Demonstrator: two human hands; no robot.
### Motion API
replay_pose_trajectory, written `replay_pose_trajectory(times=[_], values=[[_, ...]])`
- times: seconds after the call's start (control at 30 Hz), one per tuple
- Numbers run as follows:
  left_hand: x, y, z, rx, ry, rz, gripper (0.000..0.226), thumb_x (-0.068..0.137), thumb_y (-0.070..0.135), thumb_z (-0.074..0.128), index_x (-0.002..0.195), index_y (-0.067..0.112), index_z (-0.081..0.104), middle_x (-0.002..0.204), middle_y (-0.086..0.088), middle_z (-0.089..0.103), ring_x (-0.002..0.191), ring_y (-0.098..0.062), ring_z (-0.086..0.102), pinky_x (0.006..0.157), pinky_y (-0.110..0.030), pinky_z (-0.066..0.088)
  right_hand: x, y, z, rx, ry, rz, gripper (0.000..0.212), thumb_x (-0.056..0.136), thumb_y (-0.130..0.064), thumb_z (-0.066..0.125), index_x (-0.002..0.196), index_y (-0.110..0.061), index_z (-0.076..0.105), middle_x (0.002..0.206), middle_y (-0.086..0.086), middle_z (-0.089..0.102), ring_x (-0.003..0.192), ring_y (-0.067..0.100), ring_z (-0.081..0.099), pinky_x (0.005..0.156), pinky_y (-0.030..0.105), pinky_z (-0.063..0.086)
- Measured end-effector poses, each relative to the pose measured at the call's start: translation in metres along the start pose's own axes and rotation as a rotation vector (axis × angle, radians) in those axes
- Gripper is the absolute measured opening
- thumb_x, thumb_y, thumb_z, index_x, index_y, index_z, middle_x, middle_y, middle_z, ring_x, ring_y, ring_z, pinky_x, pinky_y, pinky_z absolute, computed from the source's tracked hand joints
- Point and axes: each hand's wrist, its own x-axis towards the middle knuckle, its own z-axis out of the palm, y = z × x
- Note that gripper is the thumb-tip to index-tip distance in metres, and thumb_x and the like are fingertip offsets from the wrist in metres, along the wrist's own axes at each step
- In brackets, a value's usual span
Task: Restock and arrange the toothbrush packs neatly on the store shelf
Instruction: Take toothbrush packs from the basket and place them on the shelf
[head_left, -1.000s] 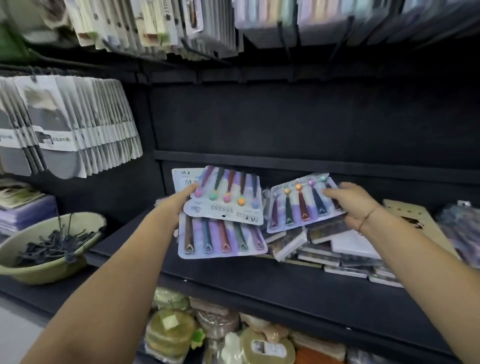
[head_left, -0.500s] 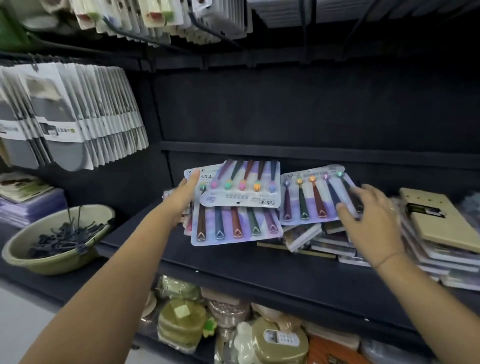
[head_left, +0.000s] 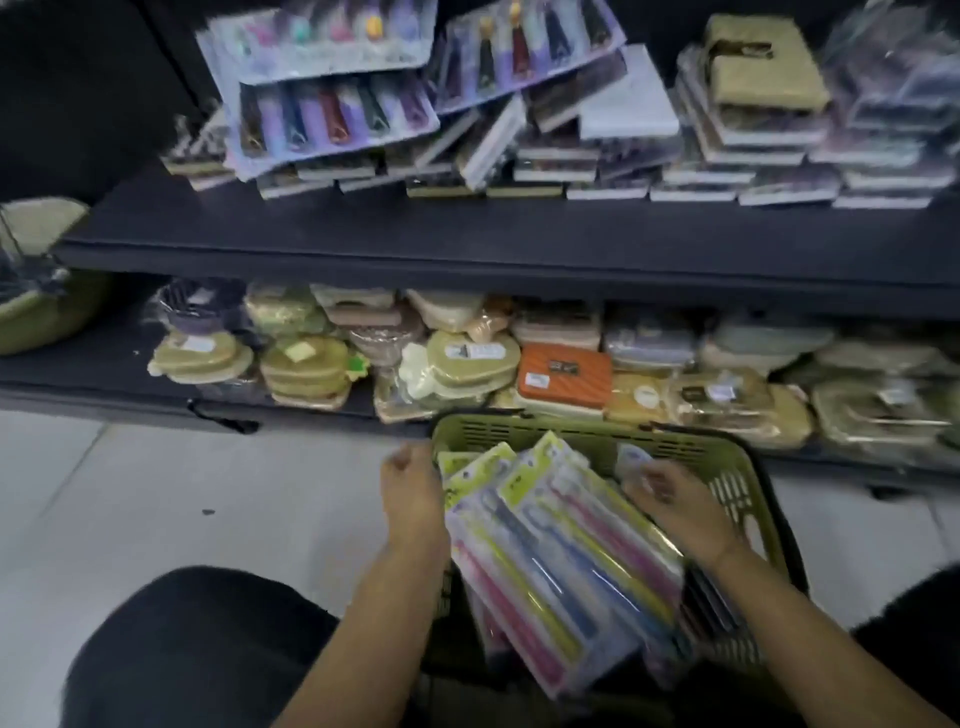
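Observation:
A stack of toothbrush packs (head_left: 561, 561) with yellow-green cards and pink, yellow and blue brushes stands in a green basket (head_left: 587, 434) on the floor between my knees. My left hand (head_left: 413, 493) holds the stack's left edge with curled fingers. My right hand (head_left: 670, 499) lies on the stack's right side, fingers bent over a pack's top. On the dark shelf (head_left: 363, 234) above lie purple toothbrush packs (head_left: 332, 109), tilted on top of boxed goods, with another purple pack (head_left: 524, 47) to their right.
Stacks of flat boxes (head_left: 748, 150) fill the shelf's right part. The lower shelf holds wrapped soap dishes and an orange case (head_left: 563, 376). A green bowl (head_left: 36, 312) with dark clips sits at the far left. White floor tiles (head_left: 208, 493) lie left of the basket.
Both hands have left the purple packs on the shelf and dropped to the basket. The view has tilted down. The hands now hold the stack of packs in the basket.

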Motion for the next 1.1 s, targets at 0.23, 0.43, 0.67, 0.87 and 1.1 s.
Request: replay_pose_trajectory(times=[0.23, 0.43, 0.67, 0.87, 1.1], values=[[-0.026, -0.122, -0.003, -0.059, -0.084, -0.464, 0.109, 0.043, 0.073, 0.083, 0.124, 0.006, 0.054, 0.118, -0.021, 0.064, 0.101, -0.042, 0.065, 0.086, -0.062, 0.052, 0.013, 0.037, 0.003, -0.089, -0.394, 0.244, 0.120, 0.049, -0.086, 0.069, 0.147, -0.024, 0.038, 0.148, -0.003, 0.041, 0.131, 0.017, 0.046, 0.109, 0.034, 0.038], [-0.039, -0.108, -0.004, 0.009, -0.317, -0.381, 0.067, 0.067, 0.056, 0.078, 0.115, 0.011, 0.065, 0.100, -0.018, 0.074, 0.090, -0.038, 0.071, 0.078, -0.054, 0.058, 0.006, 0.030, 0.012, -0.234, -0.510, 0.361, 0.126, 0.056, -0.086, 0.063, 0.155, -0.021, 0.019, 0.163, 0.003, 0.011, 0.148, 0.026, 0.019, 0.119, 0.045, 0.023], [-0.021, -0.124, -0.006, 0.059, -0.363, -0.469, 0.100, 0.042, 0.061, 0.093, 0.125, 0.016, 0.058, 0.105, -0.017, 0.073, 0.095, -0.038, 0.071, 0.079, -0.059, 0.056, -0.006, 0.037, 0.020, -0.057, -0.471, 0.409, 0.136, 0.052, -0.086, 0.066, 0.157, -0.023, 0.007, 0.164, 0.005, 0.010, 0.148, 0.030, 0.018, 0.117, 0.050, 0.023], [-0.036, -0.111, -0.004, 0.031, -0.378, -0.425, 0.079, 0.053, 0.039, 0.090, 0.120, 0.010, 0.061, 0.098, -0.019, 0.074, 0.093, -0.040, 0.071, 0.081, -0.055, 0.058, -0.008, 0.037, 0.017, 0.029, -0.470, 0.426, 0.148, 0.033, -0.090, 0.069, 0.156, -0.026, 0.016, 0.160, 0.002, 0.024, 0.144, 0.028, 0.029, 0.117, 0.049, 0.028], [-0.057, -0.087, -0.006, -0.002, -0.491, -0.409, 0.051, 0.071, 0.032, 0.079, 0.112, 0.004, 0.066, 0.092, -0.018, 0.074, 0.079, -0.034, 0.072, 0.065, -0.040, 0.058, -0.005, 0.027, 0.000, 0.165, -0.511, 0.372, 0.109, 0.041, -0.077, 0.083, 0.134, -0.027, 0.055, 0.128, -0.001, 0.064, 0.120, 0.022, 0.059, 0.108, 0.044, 0.043]])
